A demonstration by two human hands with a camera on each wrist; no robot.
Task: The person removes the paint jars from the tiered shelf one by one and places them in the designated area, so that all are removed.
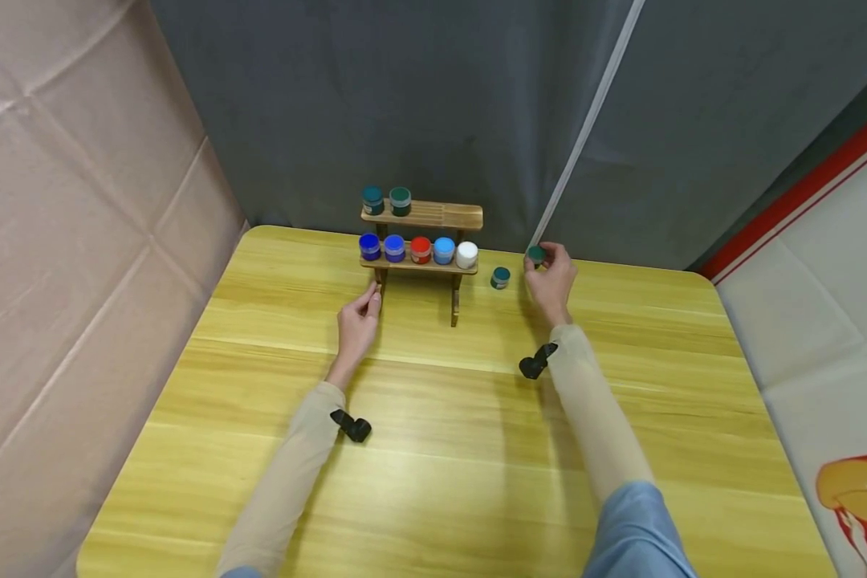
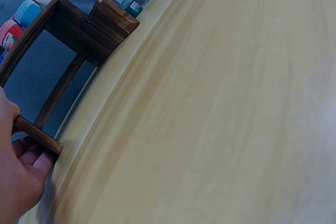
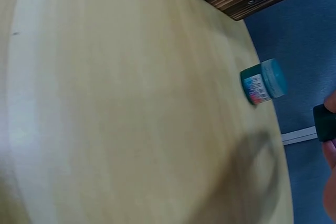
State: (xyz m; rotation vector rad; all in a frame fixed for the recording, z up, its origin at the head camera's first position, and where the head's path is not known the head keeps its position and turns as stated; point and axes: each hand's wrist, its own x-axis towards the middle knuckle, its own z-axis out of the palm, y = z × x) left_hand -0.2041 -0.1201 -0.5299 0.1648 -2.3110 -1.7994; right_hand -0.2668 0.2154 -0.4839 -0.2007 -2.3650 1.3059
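A two-tier wooden rack (image 1: 448,215) stands near the far edge of the table, and my left hand (image 1: 359,323) grips its left leg low down. In the left wrist view the fingers curl round the rack's foot (image 2: 44,139). My right hand (image 1: 553,285) pinches a dark green paint jar (image 1: 535,254) above the table, to the right of the rack. In the right wrist view only part of that jar (image 3: 325,123) shows between thumb and fingers. A teal-lidded paint jar (image 1: 501,278) stands upright on the table between the rack and my right hand.
Two teal and green jars (image 1: 400,201) sit at the left of the upper shelf. The lower shelf bears several jars in a row, including a red jar (image 1: 421,250) and a white jar (image 1: 466,255). A grey curtain (image 1: 347,104) hangs behind the yellow wooden table (image 1: 433,474).
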